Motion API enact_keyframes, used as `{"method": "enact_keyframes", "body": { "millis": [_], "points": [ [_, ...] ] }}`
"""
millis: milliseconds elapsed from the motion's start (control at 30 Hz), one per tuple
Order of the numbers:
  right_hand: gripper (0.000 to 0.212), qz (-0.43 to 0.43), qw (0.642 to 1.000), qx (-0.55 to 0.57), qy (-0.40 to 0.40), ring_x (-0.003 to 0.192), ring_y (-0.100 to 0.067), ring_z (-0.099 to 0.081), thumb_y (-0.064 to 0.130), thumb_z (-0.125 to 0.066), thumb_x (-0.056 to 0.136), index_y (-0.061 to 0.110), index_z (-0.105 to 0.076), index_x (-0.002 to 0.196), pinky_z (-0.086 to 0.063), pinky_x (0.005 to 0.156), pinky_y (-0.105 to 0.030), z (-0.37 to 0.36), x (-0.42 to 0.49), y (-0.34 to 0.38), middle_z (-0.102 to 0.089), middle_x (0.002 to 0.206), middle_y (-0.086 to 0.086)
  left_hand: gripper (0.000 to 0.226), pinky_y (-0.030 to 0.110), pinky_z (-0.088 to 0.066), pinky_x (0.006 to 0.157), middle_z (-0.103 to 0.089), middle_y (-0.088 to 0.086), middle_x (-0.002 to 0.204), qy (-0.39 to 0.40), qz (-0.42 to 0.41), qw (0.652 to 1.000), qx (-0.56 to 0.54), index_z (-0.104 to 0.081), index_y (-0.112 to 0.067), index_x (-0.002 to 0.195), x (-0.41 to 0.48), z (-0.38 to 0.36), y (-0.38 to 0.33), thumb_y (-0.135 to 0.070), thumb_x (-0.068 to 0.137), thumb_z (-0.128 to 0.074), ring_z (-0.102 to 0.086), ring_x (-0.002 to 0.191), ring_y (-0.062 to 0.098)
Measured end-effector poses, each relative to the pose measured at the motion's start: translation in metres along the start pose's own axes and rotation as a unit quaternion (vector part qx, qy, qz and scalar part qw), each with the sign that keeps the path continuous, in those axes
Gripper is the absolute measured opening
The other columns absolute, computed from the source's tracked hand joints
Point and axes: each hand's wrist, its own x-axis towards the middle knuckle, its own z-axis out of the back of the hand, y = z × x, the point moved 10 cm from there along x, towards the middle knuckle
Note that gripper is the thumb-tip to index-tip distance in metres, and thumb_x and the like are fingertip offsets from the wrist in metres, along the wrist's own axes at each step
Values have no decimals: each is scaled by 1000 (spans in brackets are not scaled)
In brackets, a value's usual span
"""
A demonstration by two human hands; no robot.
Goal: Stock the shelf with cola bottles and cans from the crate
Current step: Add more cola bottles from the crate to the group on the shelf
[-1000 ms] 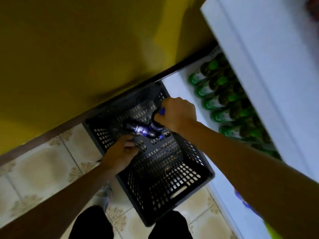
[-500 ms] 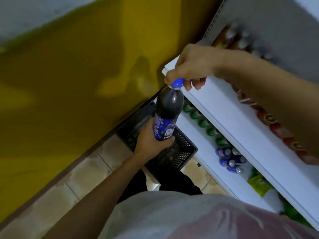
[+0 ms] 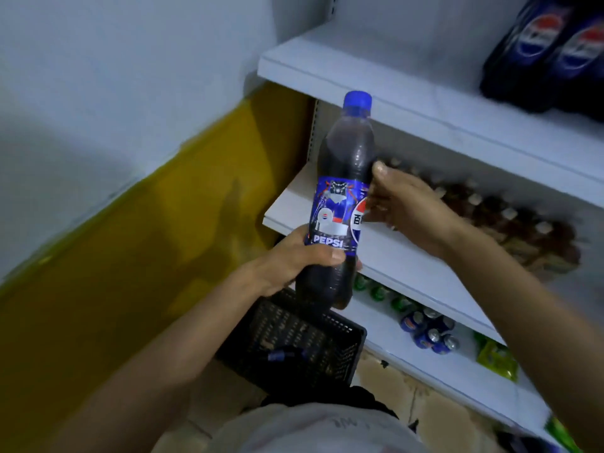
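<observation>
At frame centre, a dark plastic cola bottle with blue cap and blue Pepsi label (image 3: 340,204) is upright in the air in front of the white shelving.

Change: a second ago it lay in the black perforated plastic crate (image 3: 343,348), lower centre. Half a second ago it was coming up, pinched by its cap. Now it is well clear of the crate, with its cap level with the front edge of the white upper shelf board (image 3: 376,76). The right hand (image 3: 411,210) has left the cap and dropped to the bottle's shoulder.

Meaning: the pick is done, and this looks like a regrip before placing. The likely target is the upper board, where large dark Pepsi bottles (image 3: 549,50) stand at upper right, but I can't be sure which board.

Grip: the left hand (image 3: 294,259) is wrapped tight round the lower body just under the label, thumb across the front, apparently carrying the weight. The right hand's thumb is pressed on the bottle's right side at the label's top edge. Its fingers go behind the bottle and are hidden, so it reads as a half-closed hold, looser than the left. It is blurred.

Left to stock: one more blue-capped dark bottle (image 3: 281,355) lies flat in the crate. The white middle shelf board (image 3: 385,253) carries brown bottles (image 3: 490,210) at right. Blue cans (image 3: 428,335) sit on the bottom shelf, lower right.
</observation>
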Motion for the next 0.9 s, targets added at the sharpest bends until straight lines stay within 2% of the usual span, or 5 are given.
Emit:
{"method": "enact_keyframes", "body": {
  "millis": [100, 233, 433, 600, 900],
  "points": [
    [76, 25, 990, 78, 119, 77, -27, -64, 57, -75, 68, 2, -56, 118, -55, 69, -32, -12, -27, 10, -61, 94, -25, 56, 35, -54, 78, -69, 11, 93, 142, 25, 985, -95, -59, -9, 104, 15, -48, -11, -38, 61, -80, -66, 86, 24],
    [42, 11, 966, 141, 218, 48, -17, -64, 48, -81, 65, 12, -71, 85, -52, 49, -21, -14, -64, 32, -61, 54, -5, 54, 35, -54, 82, -66, 17, 95, 291, 43, 925, -240, -53, -2, 112, 26, -119, -26, -31, 71, -74, -65, 89, 28],
    [43, 84, 984, 99, 120, 48, -7, -61, 59, -78, 59, 21, -74, 78, -49, 58, -25, 55, -80, 60, -63, 50, 6, 47, 35, -56, 83, -66, 17, 102, 369, 35, 888, -273, -57, -13, 117, 66, -181, -51, -25, 75, -73, -66, 95, 27],
    [71, 104, 988, 113, 5, 45, -16, -60, 60, -83, 47, 8, -68, 92, -49, 42, -24, 132, -84, 68, -69, 73, -9, 82, 45, -49, 98, -70, 7, 107, 190, 55, 961, -196, -73, -20, 104, 140, -170, -25, -65, 37, -86, -66, 100, 23],
    [89, 149, 965, -15, -217, 90, -16, -71, 57, -91, 32, 17, -63, 107, -57, 76, -29, 322, -111, 112, -74, 96, 1, 47, 28, -53, 81, -70, -2, 106, -61, -88, 986, 129, -52, -24, 120, 243, -148, -74, -56, 85, -50, -66, 98, 18]
  ]
}}
